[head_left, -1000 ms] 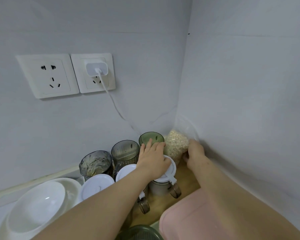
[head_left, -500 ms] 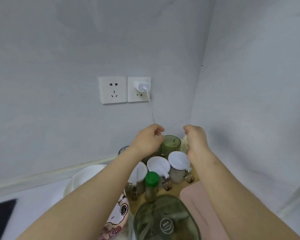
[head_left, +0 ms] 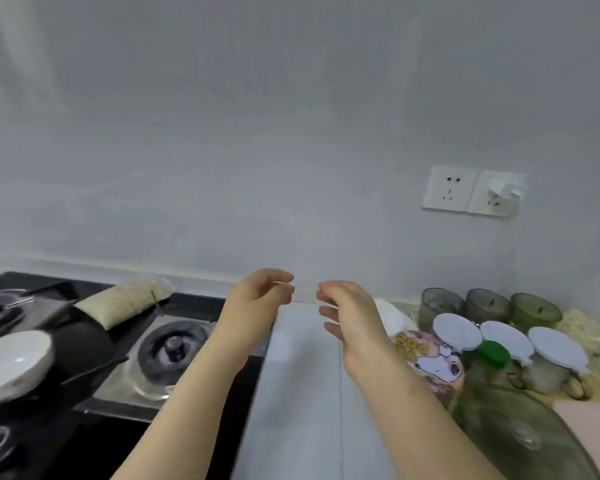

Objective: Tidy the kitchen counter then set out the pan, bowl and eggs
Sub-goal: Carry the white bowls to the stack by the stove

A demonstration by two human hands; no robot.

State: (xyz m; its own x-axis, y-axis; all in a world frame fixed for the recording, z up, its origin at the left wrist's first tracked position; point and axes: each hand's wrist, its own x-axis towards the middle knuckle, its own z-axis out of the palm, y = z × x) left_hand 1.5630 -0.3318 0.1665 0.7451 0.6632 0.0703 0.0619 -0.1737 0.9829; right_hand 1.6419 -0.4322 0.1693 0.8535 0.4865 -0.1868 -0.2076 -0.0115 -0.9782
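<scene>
Left hand (head_left: 257, 306) and right hand (head_left: 350, 320) loosely curled, empty, raised side by side; white bowl (head_left: 13, 363) seemingly perched on black pan (head_left: 80, 344) left of left hand, eggs unseen; likely slide-off if pan lifted first.

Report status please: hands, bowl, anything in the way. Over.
Left hand and right hand loosely curled, empty, above white counter. White round bowl far left, on black pan. Eggs not in view. Clear bag of pale grains lies on black gas stove.
</scene>
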